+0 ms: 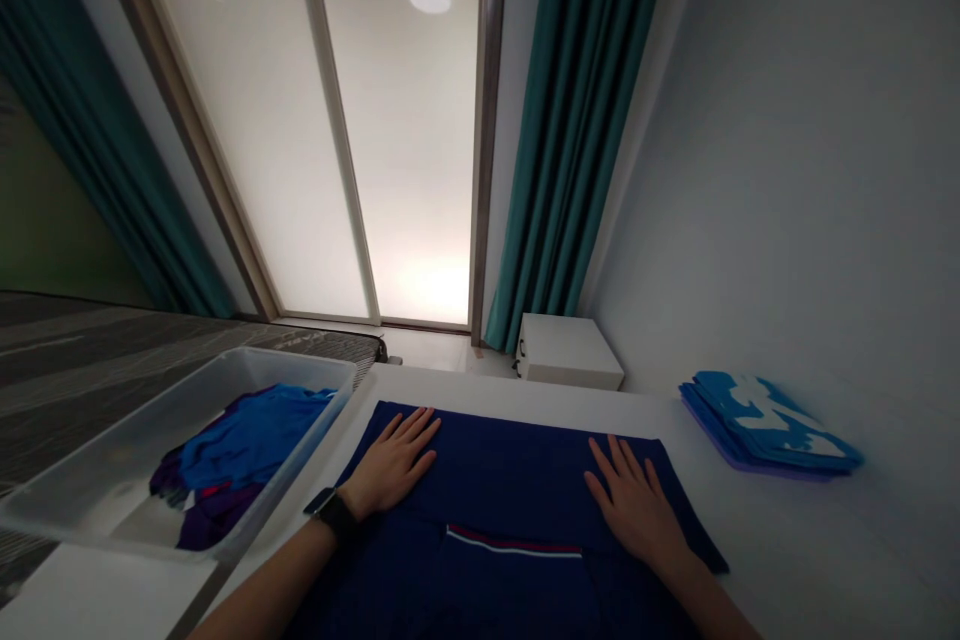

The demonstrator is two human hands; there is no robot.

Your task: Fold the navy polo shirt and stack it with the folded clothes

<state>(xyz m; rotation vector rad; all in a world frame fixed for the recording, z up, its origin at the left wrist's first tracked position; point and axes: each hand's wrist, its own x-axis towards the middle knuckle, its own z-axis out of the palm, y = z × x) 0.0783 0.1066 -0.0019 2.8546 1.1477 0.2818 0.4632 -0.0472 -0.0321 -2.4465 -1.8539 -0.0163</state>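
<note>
- The navy garment (510, 470) lies on the white bench (787, 545), directly in front of the person; its cloth is plain, dark and mostly smooth.
- A narrow band (514, 545) of dark red and white crosses its middle, below and between the hands.
- The left hand (394, 465) is released, palm down on the garment's upper left, fingers spread; a black watch (335, 512) circles that wrist.
- The right hand (630, 495) is likewise released and flat on the upper right.
- The garment's near end is cut off by the bottom of the view; the forearms cover parts of both sides, and folds are hard to make out in the dark cloth.
- Its far edge runs nearly straight, with a strip of bench beyond it.
- At left, the translucent bin (240, 355) holding crumpled clothes (255, 440) stands near the garment.
- At right, bench surface separates the garment from the folded blue stack (765, 420).
</note>
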